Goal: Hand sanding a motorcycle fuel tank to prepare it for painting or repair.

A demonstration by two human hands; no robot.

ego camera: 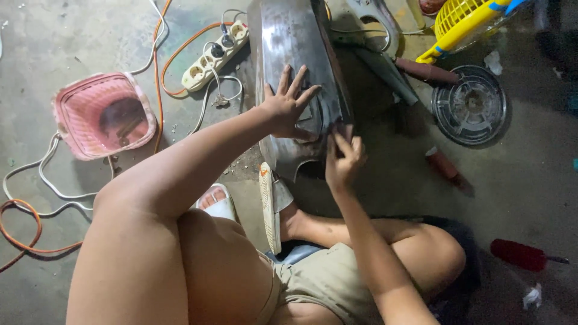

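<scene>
Metal panel pinned flat, edge pinched

Metal panel (295, 42), dark and shiny, lies on the concrete floor (530, 180) in the middle of the scene, running from far to near, its near end just past the person's foot. It looks like stiff curved sheet metal: probably moderately heavy, slick on the glossy face, with thin edges that could cut. Best hold seems to be a flat palm on the broad face plus a grip on an edge or the notched near end.

Left hand (288, 107): fingers spread wide, palm pressed on the panel's face, arm reaching out over the raised knee. Right hand (342, 159): fingers bunched, pinching something small and dark at the panel's near right edge; cannot tell what. Forearm angles up from near right.

Nearby: pink basket (102, 114) at left, power strip (214, 57) far left, round metal dish (471, 105) right.
</scene>
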